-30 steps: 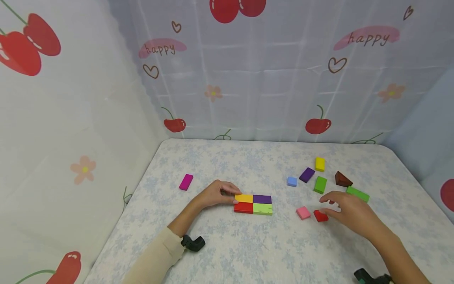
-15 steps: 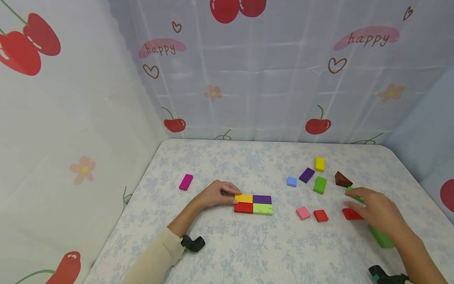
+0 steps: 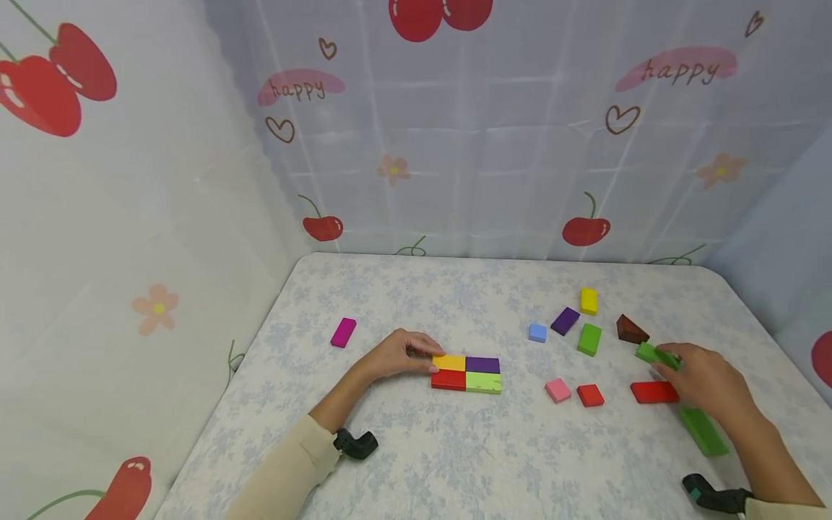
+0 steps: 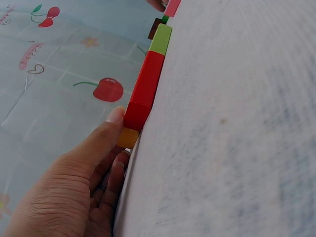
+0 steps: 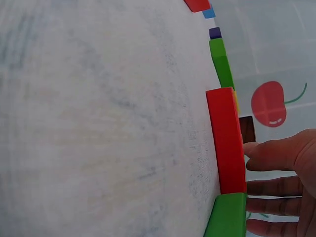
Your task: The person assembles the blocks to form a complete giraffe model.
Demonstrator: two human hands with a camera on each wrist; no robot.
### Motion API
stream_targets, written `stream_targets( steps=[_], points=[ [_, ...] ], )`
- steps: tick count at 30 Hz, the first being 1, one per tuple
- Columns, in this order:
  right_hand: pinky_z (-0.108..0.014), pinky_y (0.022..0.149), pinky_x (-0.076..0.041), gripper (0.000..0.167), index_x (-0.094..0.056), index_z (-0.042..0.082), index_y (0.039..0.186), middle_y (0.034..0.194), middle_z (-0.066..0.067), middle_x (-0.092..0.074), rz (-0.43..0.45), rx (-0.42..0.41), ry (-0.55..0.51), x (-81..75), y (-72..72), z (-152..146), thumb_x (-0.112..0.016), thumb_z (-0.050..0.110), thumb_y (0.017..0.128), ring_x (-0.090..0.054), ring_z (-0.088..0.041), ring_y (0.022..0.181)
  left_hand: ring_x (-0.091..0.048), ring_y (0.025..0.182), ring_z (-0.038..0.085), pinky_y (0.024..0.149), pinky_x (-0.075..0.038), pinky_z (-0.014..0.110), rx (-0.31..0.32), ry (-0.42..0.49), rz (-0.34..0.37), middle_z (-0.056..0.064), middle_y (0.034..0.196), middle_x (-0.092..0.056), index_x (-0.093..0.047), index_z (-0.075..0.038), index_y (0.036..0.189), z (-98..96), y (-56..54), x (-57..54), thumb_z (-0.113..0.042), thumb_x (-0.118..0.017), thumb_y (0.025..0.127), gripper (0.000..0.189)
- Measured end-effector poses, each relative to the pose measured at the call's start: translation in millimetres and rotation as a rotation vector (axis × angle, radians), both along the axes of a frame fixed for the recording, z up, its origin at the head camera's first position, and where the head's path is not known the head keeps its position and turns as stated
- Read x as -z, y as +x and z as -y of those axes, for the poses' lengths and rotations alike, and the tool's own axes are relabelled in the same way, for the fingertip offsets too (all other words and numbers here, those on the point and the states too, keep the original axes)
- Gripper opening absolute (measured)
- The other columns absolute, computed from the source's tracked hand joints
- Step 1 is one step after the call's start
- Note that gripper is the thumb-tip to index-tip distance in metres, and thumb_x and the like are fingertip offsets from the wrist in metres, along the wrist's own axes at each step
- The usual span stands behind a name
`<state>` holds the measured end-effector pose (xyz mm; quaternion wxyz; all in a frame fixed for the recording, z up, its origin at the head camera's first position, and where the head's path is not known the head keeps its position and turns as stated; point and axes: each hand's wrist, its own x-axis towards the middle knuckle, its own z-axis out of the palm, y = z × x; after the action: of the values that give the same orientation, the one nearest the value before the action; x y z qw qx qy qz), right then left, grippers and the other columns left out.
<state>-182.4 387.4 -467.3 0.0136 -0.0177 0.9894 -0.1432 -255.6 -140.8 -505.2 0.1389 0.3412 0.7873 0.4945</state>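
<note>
Left hand: here's the left hand (image 3: pixel 404 355), grip narrow, thumb and forefinger pinching the left end of the orange block (image 3: pixel 448 363).
Four-block rectangle: orange block and purple block (image 3: pixel 483 365) form the far row, red block (image 3: pixel 448 380) and lime block (image 3: pixel 484 383) the near row, edges meeting, all flat on the table (image 3: pixel 494 462).
Right hand: across we go, the right hand (image 3: pixel 705 379), grip narrow too, thumb and fingers holding the small green block (image 3: pixel 648 352) near the brown wedge (image 3: pixel 632 330).
Near the right wrist: a red bar (image 3: pixel 651 392), then a green bar (image 3: pixel 704 432) nearer the person; whether those two touch, I can't tell.
Middle ground: pink block (image 3: pixel 557 391) and red square (image 3: pixel 590 395), side by side, slightly apart.
Far cluster: blue block (image 3: pixel 536 332), violet block (image 3: pixel 565 321), upright-angled green piece (image 3: pixel 588 339), yellow block (image 3: pixel 588 301).
Out left: magenta block (image 3: pixel 343 332), all alone.
Backdrop: printed curtain (image 3: pixel 494 166), cherries and "happy" lettering.
</note>
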Motion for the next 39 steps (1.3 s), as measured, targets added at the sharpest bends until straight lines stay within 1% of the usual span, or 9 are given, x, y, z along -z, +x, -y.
stream_targets(
  steps=[3,8,13,21,27,32,35,37,39],
  points=[
    [-0.047,0.056,-0.052,0.056,-0.058,-0.013,0.127,0.117,-0.043,-0.058,0.027,-0.005,-0.003,1.6,-2.2,-1.3,-0.078,0.021,0.087,-0.06,-0.048,0.088,-0.063,0.11,0.012,0.092,-0.051,0.028,-0.006,0.002,0.01,0.004,0.116,-0.074,-0.076,-0.005,0.119,-0.8,-0.9,3.0,-0.006,-0.082,0.085,0.034],
    [-0.038,0.052,-0.048,0.054,-0.057,-0.013,0.127,0.106,-0.038,-0.063,0.008,-0.01,-0.017,3.7,-3.6,-0.3,-0.079,0.012,0.084,-0.061,-0.038,0.079,-0.063,0.112,0.014,0.094,-0.051,0.031,0.0,0.012,0.015,0.006,0.117,-0.073,-0.075,-0.003,0.119,-0.5,0.1,1.1,-0.005,-0.081,0.086,0.034],
    [-0.045,0.057,-0.053,0.051,-0.059,-0.015,0.123,0.1,-0.036,-0.065,-0.032,-0.037,-0.031,4.0,-4.4,0.9,-0.081,0.008,0.082,-0.064,-0.045,0.084,-0.063,0.112,0.015,0.094,-0.051,0.031,-0.004,0.017,0.025,0.006,0.116,-0.074,-0.076,-0.003,0.119,-0.8,0.7,-0.1,-0.005,-0.082,0.085,0.034],
    [-0.048,0.06,-0.054,0.052,-0.061,-0.012,0.122,0.098,-0.031,-0.067,-0.004,-0.022,-0.009,-3.0,-0.3,8.9,-0.082,0.013,0.081,-0.063,-0.044,0.085,-0.063,0.111,0.013,0.093,-0.05,0.03,-0.011,0.006,0.032,0.004,0.115,-0.074,-0.076,-0.005,0.119,-1.1,0.0,1.1,-0.007,-0.082,0.086,0.033],
    [-0.045,0.058,-0.054,0.048,-0.065,-0.01,0.119,0.094,-0.025,-0.07,-0.097,-0.09,-0.024,-16.9,13.0,32.8,-0.083,0.01,0.08,-0.064,-0.039,0.082,-0.063,0.111,0.013,0.093,-0.051,0.031,-0.004,0.008,0.025,0.005,0.116,-0.074,-0.076,-0.005,0.119,0.1,0.5,-0.6,-0.007,-0.082,0.086,0.033],
    [-0.042,0.057,-0.054,0.045,-0.068,-0.007,0.119,0.092,-0.02,-0.072,-0.127,-0.135,-0.038,-25.7,23.8,64.3,-0.084,0.01,0.08,-0.066,-0.034,0.079,-0.063,0.111,0.015,0.092,-0.051,0.032,0.017,0.014,-0.004,0.009,0.117,-0.073,-0.076,-0.002,0.119,1.2,1.8,-5.4,-0.007,-0.081,0.086,0.033],
    [-0.036,0.055,-0.052,0.043,-0.071,-0.004,0.118,0.091,-0.014,-0.073,-0.148,-0.17,-0.048,-27.4,30.1,83.2,-0.085,0.01,0.08,-0.066,-0.028,0.076,-0.064,0.111,0.016,0.093,-0.052,0.032,0.028,0.01,-0.014,0.01,0.117,-0.073,-0.075,-0.002,0.119,1.5,1.7,-6.5,-0.007,-0.081,0.086,0.033],
    [-0.031,0.054,-0.051,0.042,-0.072,-0.002,0.117,0.092,-0.011,-0.073,-0.166,-0.197,-0.053,-27.7,34.6,95.0,-0.085,0.01,0.08,-0.066,-0.024,0.075,-0.064,0.112,0.016,0.093,-0.052,0.032,0.029,0.003,-0.012,0.01,0.117,-0.073,-0.075,-0.002,0.119,1.4,-0.2,-2.8,-0.008,-0.081,0.087,0.034],
    [-0.028,0.055,-0.049,0.041,-0.073,0.0,0.117,0.094,-0.008,-0.073,-0.176,-0.224,-0.05,-27.9,38.8,105.7,-0.085,0.011,0.08,-0.066,-0.02,0.074,-0.064,0.112,0.016,0.093,-0.053,0.032,0.025,-0.007,-0.014,0.009,0.118,-0.073,-0.075,-0.003,0.12,1.4,-4.3,5.7,-0.008,-0.081,0.087,0.034]
  ],
)
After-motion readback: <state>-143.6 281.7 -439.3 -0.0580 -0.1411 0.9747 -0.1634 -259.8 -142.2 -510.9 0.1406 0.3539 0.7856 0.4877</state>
